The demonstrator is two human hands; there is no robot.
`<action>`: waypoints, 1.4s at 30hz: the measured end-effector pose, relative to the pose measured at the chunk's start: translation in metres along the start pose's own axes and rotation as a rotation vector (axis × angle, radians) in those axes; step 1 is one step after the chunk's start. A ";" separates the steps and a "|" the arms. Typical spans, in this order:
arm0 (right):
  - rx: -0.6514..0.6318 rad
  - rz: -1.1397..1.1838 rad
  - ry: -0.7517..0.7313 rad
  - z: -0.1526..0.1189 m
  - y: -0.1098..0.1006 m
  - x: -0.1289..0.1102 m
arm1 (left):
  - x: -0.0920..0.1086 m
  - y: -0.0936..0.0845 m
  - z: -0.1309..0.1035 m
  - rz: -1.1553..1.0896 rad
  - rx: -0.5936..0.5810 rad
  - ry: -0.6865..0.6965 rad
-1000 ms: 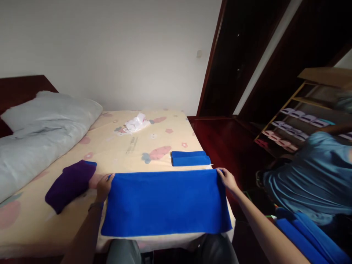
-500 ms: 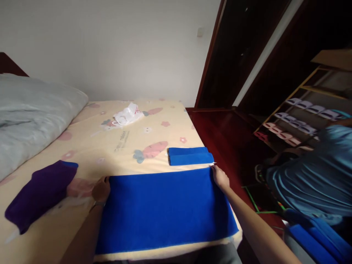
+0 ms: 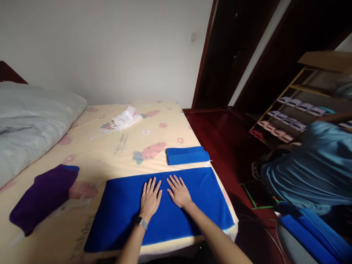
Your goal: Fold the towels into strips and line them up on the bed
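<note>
A blue cloth (image 3: 115,209) is spread out near the front edge of the bed. My left hand (image 3: 150,198) lies flat on it left of the middle, fingers spread, with a watch on the wrist. Just to the right, my right hand (image 3: 178,191) also rests flat on the cloth with its fingers apart. Beyond the cloth's far edge is a folded blue cloth (image 3: 187,156). A purple cloth (image 3: 45,196) with a blue corner lies to the left.
A white plastic bag (image 3: 126,118) lies farther back on the patterned bedsheet (image 3: 110,143). Grey bedding (image 3: 35,124) is at left. At right are a person in a blue shirt (image 3: 310,168), a shoe rack (image 3: 290,88) and more folded blue cloths (image 3: 310,231).
Both hands have let go of the spread cloth's far corners and moved inward onto its surface, with fingers now spread. The view has shifted slightly.
</note>
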State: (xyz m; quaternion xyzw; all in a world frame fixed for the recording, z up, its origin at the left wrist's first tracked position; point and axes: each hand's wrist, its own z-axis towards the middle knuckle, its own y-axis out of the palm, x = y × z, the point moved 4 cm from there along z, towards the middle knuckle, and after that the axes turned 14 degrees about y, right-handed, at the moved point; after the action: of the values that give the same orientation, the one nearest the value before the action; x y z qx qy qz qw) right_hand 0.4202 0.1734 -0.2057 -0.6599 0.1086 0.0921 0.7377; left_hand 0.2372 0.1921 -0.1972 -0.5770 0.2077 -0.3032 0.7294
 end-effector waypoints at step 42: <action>0.152 -0.035 0.425 -0.156 -0.033 0.142 | -0.120 -0.040 -0.228 0.210 -0.016 -0.550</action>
State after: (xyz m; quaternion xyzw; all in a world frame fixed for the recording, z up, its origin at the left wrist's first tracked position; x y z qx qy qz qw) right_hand 0.5594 0.0139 -0.2304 -0.6088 0.2565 -0.0703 0.7474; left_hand -0.0073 0.1049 -0.2211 -0.6185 0.0632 -0.0568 0.7812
